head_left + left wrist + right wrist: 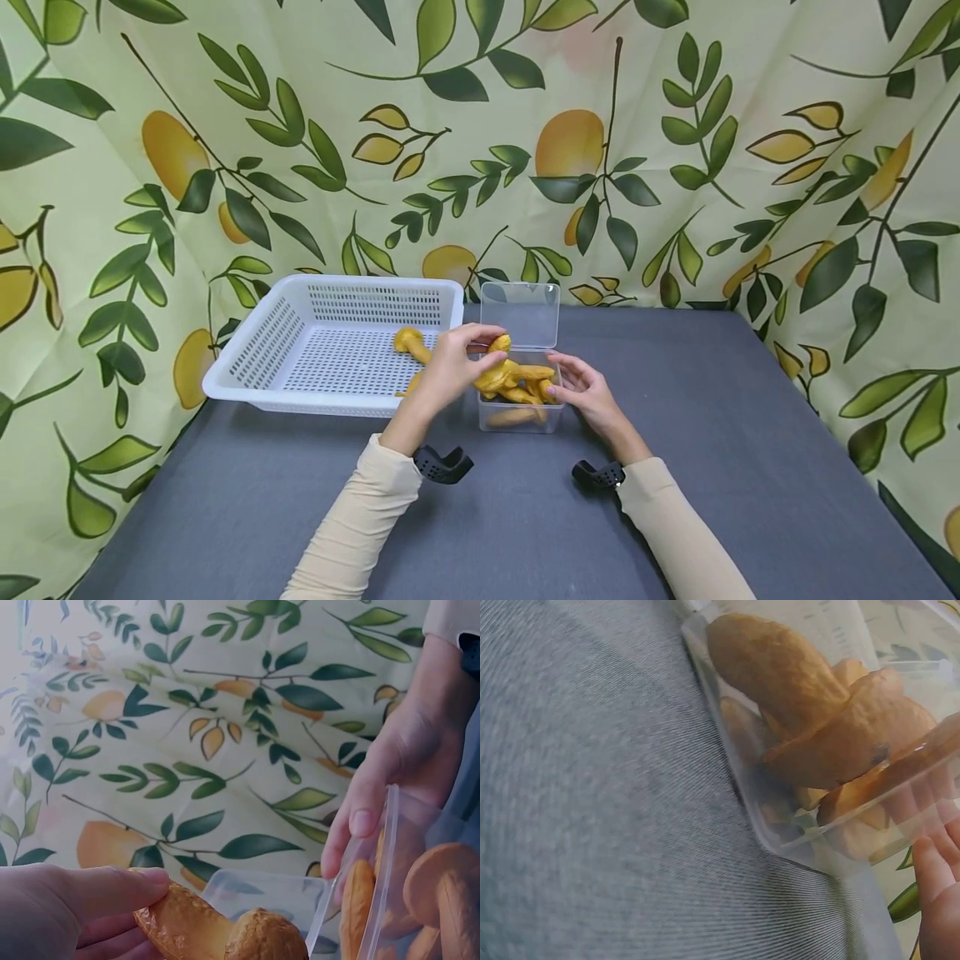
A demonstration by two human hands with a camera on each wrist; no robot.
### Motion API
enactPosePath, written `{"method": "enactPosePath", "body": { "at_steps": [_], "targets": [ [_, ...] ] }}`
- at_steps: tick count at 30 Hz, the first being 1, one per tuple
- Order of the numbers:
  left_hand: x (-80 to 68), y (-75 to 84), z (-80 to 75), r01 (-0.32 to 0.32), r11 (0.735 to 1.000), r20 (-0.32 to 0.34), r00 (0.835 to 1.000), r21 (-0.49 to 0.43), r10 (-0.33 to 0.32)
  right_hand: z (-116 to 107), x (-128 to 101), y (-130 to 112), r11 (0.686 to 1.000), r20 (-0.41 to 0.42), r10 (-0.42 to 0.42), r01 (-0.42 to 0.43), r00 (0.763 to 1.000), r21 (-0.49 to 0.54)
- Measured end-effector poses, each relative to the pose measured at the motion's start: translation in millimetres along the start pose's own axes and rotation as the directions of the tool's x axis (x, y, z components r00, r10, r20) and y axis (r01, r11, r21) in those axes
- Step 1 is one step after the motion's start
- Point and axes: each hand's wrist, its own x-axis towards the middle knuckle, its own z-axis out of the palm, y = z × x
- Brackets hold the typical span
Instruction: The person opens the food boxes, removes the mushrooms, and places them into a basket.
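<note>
Mushroom (497, 367) yellow, matte, rounded cap uppermost, stem slanting down between the fingertips, over the clear plastic box (520, 417) | left hand (450, 372) fingers curled, pinching its cap, wrist raised | right hand (588, 393) fingers relaxed, resting against the box's right wall | white perforated basket (330, 346) beyond left knuckles.

The head view looks forward and down across the desk (750, 467). Both wrist views sit very near the clear box (520, 414) (390, 847) (795, 832), their shared ground.
</note>
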Motion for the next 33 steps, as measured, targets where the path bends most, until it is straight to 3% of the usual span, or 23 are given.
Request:
{"method": "enactPosePath", "body": {
  "at_steps": [8, 14, 20, 33],
  "targets": [
    [-5.6, -7.4, -15.5, 0.025, 0.999, -0.064, 0.998, 0.020, -0.023, 1, -1, 5, 0.998, 0.017, -0.041, 0.040, 0.999, 0.048],
    [-8.1, -9.9, -32.4, 0.066, 0.998, -0.117, 0.991, -0.022, -0.068, 2, -2, 5, 0.998, 0.004, -0.012, 0.012, 1.000, 0.059],
    [-10.2, -10.2, -44.9, 0.058, 0.998, -0.185, 0.981, -0.036, -0.064, 3, -2, 5, 0.998, -0.005, -0.025, 0.025, 1.000, 0.055],
    [-14.0, -21.9, -67.2, 0.114, 0.993, -0.233, 0.966, -0.004, -0.112, 3, -3, 5, 0.999, -0.034, -0.006, 0.007, 0.999, 0.036]
  ]
}}
